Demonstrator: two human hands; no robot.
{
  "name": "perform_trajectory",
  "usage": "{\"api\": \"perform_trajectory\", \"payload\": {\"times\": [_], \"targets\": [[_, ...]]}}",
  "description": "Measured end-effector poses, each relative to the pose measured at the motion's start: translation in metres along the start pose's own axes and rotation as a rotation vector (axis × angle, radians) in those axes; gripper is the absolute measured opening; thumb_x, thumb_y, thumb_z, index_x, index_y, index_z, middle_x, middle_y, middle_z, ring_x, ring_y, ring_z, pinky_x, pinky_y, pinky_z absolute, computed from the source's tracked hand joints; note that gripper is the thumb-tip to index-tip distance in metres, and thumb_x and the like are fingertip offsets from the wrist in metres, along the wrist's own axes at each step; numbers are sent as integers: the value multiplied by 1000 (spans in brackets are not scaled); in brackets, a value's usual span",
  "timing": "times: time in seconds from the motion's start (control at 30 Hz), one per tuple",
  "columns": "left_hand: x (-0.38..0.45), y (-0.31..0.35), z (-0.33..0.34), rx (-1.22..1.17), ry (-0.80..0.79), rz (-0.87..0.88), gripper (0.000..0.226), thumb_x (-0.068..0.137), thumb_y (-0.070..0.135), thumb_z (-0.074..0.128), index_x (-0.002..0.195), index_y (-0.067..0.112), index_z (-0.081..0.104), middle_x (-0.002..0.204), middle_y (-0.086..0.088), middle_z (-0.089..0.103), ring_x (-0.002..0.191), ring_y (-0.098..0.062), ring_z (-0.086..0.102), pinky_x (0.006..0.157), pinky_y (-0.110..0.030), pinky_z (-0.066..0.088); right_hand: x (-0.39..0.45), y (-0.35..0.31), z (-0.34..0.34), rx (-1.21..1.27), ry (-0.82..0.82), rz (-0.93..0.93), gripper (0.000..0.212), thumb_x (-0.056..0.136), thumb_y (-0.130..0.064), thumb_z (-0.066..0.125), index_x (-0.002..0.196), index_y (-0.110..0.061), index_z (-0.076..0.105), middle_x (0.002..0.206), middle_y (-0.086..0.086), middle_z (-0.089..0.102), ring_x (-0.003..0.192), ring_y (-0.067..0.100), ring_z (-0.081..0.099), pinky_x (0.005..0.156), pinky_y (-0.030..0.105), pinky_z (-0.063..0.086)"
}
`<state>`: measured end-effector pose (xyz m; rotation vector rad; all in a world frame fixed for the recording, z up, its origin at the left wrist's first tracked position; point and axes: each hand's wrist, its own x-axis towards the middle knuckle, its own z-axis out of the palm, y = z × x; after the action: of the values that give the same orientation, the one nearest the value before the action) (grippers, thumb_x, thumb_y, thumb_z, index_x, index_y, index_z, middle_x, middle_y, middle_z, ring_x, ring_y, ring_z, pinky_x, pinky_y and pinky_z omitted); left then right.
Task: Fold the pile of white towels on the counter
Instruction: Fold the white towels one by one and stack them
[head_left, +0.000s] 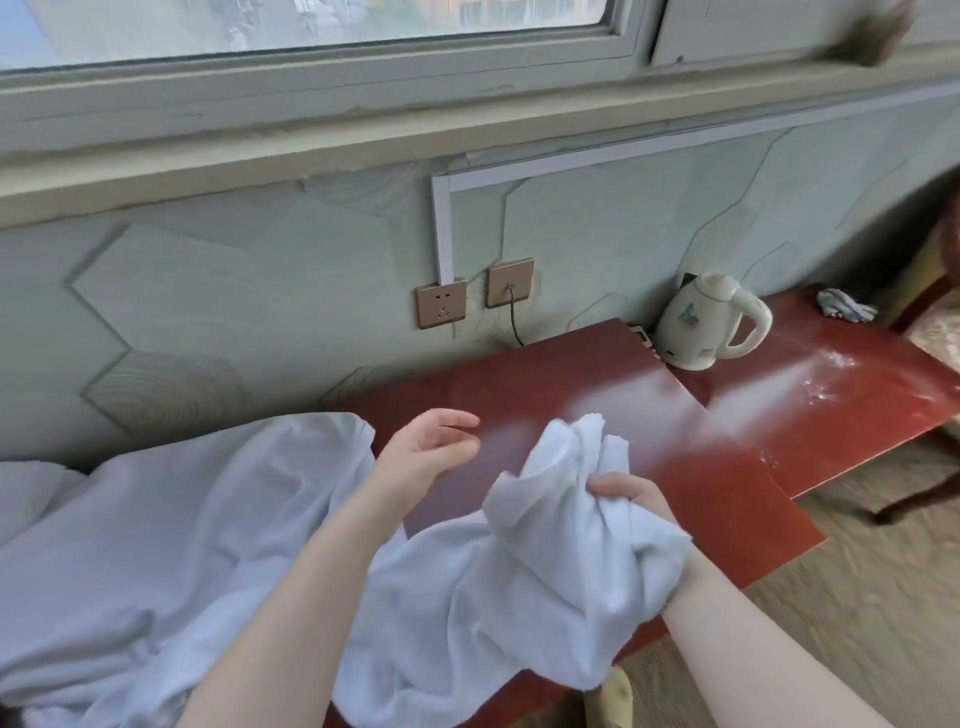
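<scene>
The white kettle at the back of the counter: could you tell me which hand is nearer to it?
Right. The right hand, gripping a bunched white towel, is below and left of the kettle. The open left hand hovers farther left over the counter.

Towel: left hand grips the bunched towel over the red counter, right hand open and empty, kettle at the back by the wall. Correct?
Hands are swapped. In the head view the right hand grips the bunched towel over the red counter; the left hand is open and empty. The kettle does stand at the back by the wall.
</scene>
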<state>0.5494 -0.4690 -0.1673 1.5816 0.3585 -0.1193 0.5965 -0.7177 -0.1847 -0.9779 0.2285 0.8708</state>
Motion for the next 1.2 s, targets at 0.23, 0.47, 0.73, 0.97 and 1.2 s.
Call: {"api": "perform_trajectory", "payload": {"times": [0.23,0.47,0.73,0.97,1.2], "targets": [[36,-37,71,594,-508,-213,60,70,12,79,119,41,60,116,27,62,107,4,59,82,-12,49,0,-54,-58,210,-90,62,36,86,-18,46,106,-3,72,107,19,68,105,37,65,90,50,50],[86,20,95,790,-214,-70,36,69,41,85,96,35,62,98,20,66,93,-2,62,75,-17,48,15,-106,-110,-45,222,-53,29,96,-27,54,111,-7,67,107,16,73,100,32,69,85,45,53],[129,126,125,794,69,224,19,81,26,78,83,20,60,73,8,56,66,-10,48,52,-11,34,25,-105,-151,-573,411,37,27,101,-34,50,118,-14,58,109,7,69,98,25,67,92,42,53],[135,135,132,394,936,417,9,90,22,55,93,17,49,76,14,52,70,-6,49,59,-24,38,26,-117,-186,-303,582,-39,19,75,8,44,69,-8,50,72,6,41,65,22,36,60,32,30],[156,78,144,820,478,-246,4,90,18,59,90,14,59,110,-18,67,106,-35,61,86,-40,47,9,-118,-184,-372,-27,-27,63,51,-15,62,114,-21,66,102,0,71,92,21,63,75,36,43]]}}
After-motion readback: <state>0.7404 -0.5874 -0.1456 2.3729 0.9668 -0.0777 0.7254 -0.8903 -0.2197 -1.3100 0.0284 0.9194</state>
